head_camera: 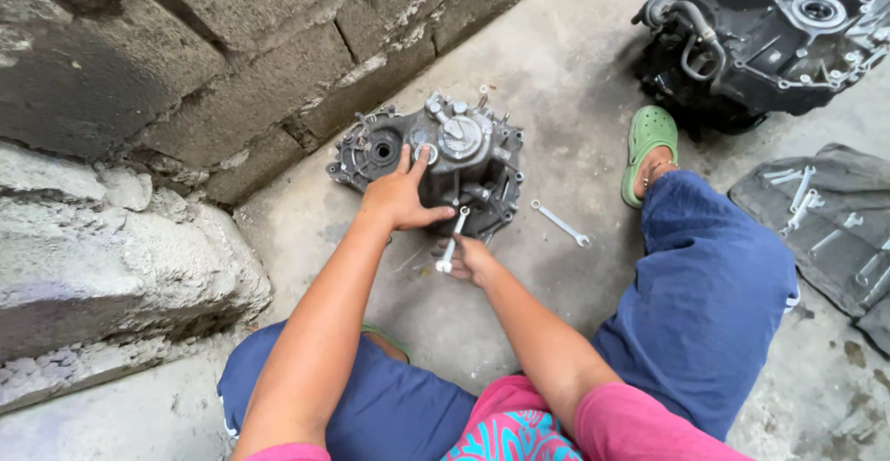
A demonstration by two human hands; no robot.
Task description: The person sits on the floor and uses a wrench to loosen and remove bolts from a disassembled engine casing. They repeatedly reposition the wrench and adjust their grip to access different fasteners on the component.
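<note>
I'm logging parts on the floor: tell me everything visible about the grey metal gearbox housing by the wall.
The grey cast-metal gearbox housing lies on the concrete floor beside the block wall, open face up, showing bolts, a round bearing hole and a central hub. It looks grimy. The left hand rests on it; the right hand holds a silver wrench at its edge.

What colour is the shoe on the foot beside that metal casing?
The clog is green, seen clearly in the head view, to the right of the grey casing.

Gearbox housing (pixel 436 160): grey cast metal, grimy, lay flat on concrete floor beside block wall, bolted cover uppermost. Wrench (pixel 453 239): silver, slim, angled against housing's near edge
</note>
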